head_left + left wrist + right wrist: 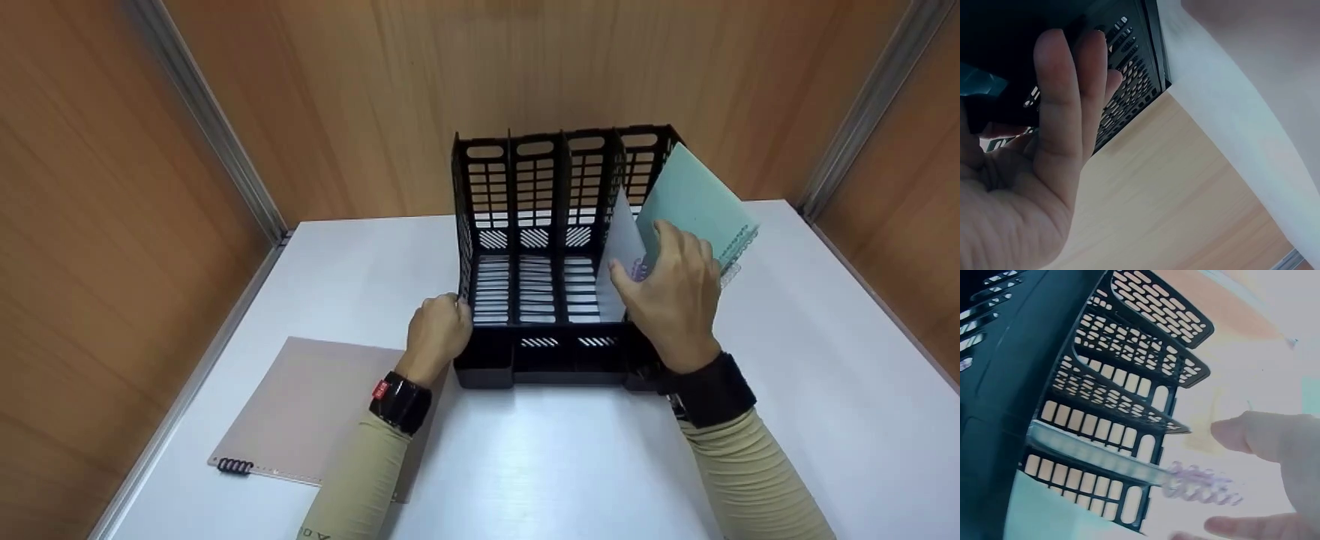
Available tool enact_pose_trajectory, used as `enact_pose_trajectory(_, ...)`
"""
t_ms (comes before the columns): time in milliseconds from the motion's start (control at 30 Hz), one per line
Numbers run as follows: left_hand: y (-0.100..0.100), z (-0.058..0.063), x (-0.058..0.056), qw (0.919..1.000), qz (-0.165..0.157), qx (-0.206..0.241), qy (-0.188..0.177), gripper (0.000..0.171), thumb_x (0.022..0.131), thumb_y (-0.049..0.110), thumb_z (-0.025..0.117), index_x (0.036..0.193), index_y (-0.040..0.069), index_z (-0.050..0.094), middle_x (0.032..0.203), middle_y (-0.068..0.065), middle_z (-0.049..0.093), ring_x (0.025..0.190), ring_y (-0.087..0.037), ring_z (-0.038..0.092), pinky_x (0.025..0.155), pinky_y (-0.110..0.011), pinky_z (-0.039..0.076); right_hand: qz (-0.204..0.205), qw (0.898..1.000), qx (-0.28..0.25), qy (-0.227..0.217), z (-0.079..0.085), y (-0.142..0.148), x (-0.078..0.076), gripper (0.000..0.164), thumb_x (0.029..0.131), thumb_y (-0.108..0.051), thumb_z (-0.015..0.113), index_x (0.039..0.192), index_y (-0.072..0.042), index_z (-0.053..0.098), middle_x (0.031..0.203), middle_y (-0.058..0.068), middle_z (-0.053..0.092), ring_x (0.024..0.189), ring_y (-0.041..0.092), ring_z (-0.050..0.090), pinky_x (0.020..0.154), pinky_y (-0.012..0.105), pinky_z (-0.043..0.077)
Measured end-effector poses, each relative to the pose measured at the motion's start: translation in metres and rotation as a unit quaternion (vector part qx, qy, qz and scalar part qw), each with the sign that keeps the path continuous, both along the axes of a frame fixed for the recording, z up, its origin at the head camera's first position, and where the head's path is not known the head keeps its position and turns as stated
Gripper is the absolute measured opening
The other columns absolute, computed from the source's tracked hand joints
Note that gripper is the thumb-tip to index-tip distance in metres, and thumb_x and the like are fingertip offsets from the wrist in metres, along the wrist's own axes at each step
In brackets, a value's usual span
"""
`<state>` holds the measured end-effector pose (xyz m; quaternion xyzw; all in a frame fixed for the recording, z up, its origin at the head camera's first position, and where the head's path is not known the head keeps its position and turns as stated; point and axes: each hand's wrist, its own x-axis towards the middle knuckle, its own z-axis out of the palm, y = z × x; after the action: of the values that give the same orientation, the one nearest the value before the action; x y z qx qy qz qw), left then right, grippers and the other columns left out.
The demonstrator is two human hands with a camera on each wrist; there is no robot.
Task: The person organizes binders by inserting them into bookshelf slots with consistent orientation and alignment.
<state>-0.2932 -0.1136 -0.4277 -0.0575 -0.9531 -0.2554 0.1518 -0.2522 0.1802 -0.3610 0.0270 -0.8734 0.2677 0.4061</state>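
Counter (555, 457) is bearing a pink notebook (330, 397); left grip (439, 330) is holding the black rack (559, 354). Pale notebook (618, 251) is standing inside; right grip (669, 300) is hovering wide, seemingly empty — teal notebook (694, 199) is leaning rightmost. Filing, presumably — next move probably calling for straightening teal.

head view looks forward and down — wrist views, close, share its rack (568, 331)

Left sleeve (358, 480), cropped by the head view's lower edge, hides part of the pink notebook (315, 401). Lettering on red tag (380, 389): too small to read. Right wrist view: purple coil (1202, 484) blurred, right hand (1299, 458) cut off.
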Motion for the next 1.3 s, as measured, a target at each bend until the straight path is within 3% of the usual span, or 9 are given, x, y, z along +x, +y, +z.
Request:
enact_pose_trajectory(133,0.0,0.007,0.002,0.9997,0.017,-0.013,0.013,0.04,0.106,0.026,0.049,0.097,-0.005,0.074,0.096,-0.026,0.074,0.085,-0.043,0.073,0.069,-0.054,0.058,0.007,0.998,0.003,0.057,0.003,-0.008,0.006,0.062,0.079,-0.03,0.086,0.124,0.006,0.065,0.117,0.027,0.064,0.107,0.046,0.055,0.087,0.058,0.042)
enact_pose_trajectory(267,-0.002,0.016,0.007,0.9973,0.035,-0.034,0.054,0.043,0.105,0.029,0.051,0.117,-0.007,0.071,0.1,-0.027,0.074,0.082,-0.044,0.074,0.066,-0.054,0.059,0.042,0.995,0.002,0.094,0.004,-0.022,0.011,0.056,0.081,-0.03,0.086,0.121,0.005,0.068,0.116,0.025,0.064,0.106,0.044,0.055,0.088,0.055,0.041)
enact_pose_trajectory(600,-0.013,0.031,0.023,0.9862,0.021,-0.075,0.146,0.034,0.1,0.024,0.057,0.108,-0.005,0.074,0.092,-0.022,0.076,0.072,-0.038,0.074,0.056,-0.05,0.058,0.153,0.978,0.058,0.127,-0.014,-0.067,0.023,0.04,0.082,-0.028,0.085,0.107,0.002,0.074,0.103,0.017,0.07,0.095,0.035,0.062,0.085,0.047,0.049)
enact_pose_trajectory(1033,-0.058,0.008,0.04,0.9649,-0.032,-0.084,0.247,0.02,0.096,0.016,0.063,0.096,-0.001,0.074,0.078,-0.018,0.074,0.06,-0.033,0.069,0.047,-0.046,0.053,0.27,0.947,0.115,0.132,-0.046,-0.125,0.046,0.029,0.081,-0.029,0.087,0.095,-0.006,0.075,0.089,0.004,0.071,0.08,0.022,0.063,0.073,0.035,0.053)
enact_pose_trajectory(1300,-0.1,-0.007,0.062,0.9605,-0.052,-0.129,0.241,0.018,0.094,0.013,0.068,0.096,-0.004,0.074,0.082,-0.02,0.075,0.06,-0.032,0.069,0.046,-0.041,0.053,0.298,0.933,0.163,0.119,-0.064,-0.156,0.061,0.032,0.079,-0.036,0.088,0.088,-0.009,0.073,0.083,0.0,0.066,0.075,0.017,0.058,0.065,0.03,0.047)
